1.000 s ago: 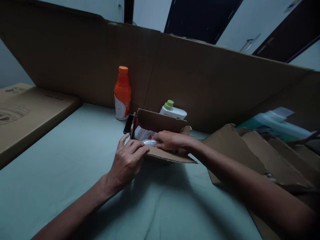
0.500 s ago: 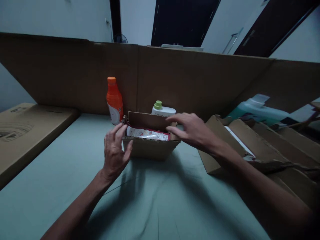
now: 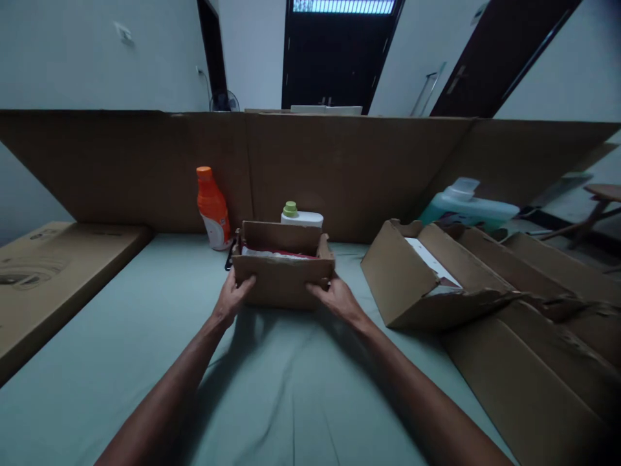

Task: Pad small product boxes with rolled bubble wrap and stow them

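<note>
Wrinkled pale green sheet (image 3: 130, 336): small open box (image 3: 279, 279) mid-surface, orange bottle (image 3: 213, 210) upright, flat carton (image 3: 63, 272) left, cardboard boxes (image 3: 402, 281) right.

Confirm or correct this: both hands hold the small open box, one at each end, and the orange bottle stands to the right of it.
The side is wrong: the head view shows the orange bottle standing to the left of the small open box. The left hand and right hand do hold the box, one at each end.
</note>
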`<state>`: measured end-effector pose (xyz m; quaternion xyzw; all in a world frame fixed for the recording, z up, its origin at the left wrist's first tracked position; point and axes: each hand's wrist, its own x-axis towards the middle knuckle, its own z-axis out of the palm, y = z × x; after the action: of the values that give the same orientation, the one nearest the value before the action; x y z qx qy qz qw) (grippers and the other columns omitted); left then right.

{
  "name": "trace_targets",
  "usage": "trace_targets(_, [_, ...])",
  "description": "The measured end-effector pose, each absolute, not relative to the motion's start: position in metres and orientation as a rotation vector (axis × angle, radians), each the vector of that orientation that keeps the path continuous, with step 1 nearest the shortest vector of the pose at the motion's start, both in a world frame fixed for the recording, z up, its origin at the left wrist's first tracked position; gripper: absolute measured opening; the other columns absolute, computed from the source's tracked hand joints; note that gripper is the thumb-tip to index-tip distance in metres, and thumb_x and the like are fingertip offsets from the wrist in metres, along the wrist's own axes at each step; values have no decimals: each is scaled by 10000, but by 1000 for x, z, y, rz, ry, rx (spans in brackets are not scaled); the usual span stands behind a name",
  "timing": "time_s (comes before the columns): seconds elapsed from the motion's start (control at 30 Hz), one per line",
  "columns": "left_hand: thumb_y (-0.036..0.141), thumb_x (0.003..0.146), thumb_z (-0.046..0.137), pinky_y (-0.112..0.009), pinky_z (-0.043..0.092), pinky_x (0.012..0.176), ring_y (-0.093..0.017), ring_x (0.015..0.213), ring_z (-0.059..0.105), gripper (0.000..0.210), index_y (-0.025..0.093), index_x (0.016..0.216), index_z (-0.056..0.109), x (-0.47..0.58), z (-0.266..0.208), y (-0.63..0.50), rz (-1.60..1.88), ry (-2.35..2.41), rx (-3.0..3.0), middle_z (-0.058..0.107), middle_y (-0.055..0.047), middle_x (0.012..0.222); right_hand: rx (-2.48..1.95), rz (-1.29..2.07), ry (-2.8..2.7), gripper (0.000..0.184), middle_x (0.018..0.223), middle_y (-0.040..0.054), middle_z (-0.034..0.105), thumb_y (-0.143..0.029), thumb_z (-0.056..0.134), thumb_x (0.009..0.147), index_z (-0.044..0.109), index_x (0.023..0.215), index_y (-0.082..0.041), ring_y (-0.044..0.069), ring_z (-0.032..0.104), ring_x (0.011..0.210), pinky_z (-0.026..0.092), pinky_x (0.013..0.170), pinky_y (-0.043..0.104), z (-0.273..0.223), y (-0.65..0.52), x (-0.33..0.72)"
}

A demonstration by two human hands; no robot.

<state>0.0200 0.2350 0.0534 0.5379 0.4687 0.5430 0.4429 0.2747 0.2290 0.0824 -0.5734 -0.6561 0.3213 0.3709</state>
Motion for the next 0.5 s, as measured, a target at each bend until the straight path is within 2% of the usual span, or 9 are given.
trace_targets(0.1, [504,808,688,-461,453,1076,-312,1244,583,724,152,1407,484,54,56,211,1295,1083,1385,641,-151,1318,-1593,705,-1595,464,1115,149,729,-447,633,772,620,1138,-163,303,680,1004,536,887,440,83,187,321])
trace_targets(0.23, [468,855,674,-456,432,1113,-309,1364,494,718,168,1464,443,72,54,165,1219,968,1481,558,-165,1439,-1732,482,-1484,438,954,154,751,-533,658,697,658,958,-182,340,688,881,551,783,451,80,129,357])
trace_targets(0.33, [513,857,663,-483,440,1109,-323,1319,538,624,164,1360,544,39,53,134,1212,1091,1424,639,-151,1329,-1636,531,-1549,434,1004,144,745,-508,647,717,656,1007,-185,329,681,922,552,821,441,76,112,323])
trace_targets(0.5, [641,761,707,-478,480,1066,-355,1254,584,696,158,1250,600,-39,55,94,1259,1451,1226,678,-133,1269,-1370,797,-1670,536,1223,112,690,-333,677,767,574,1275,-196,287,639,1119,510,982,428,75,114,234])
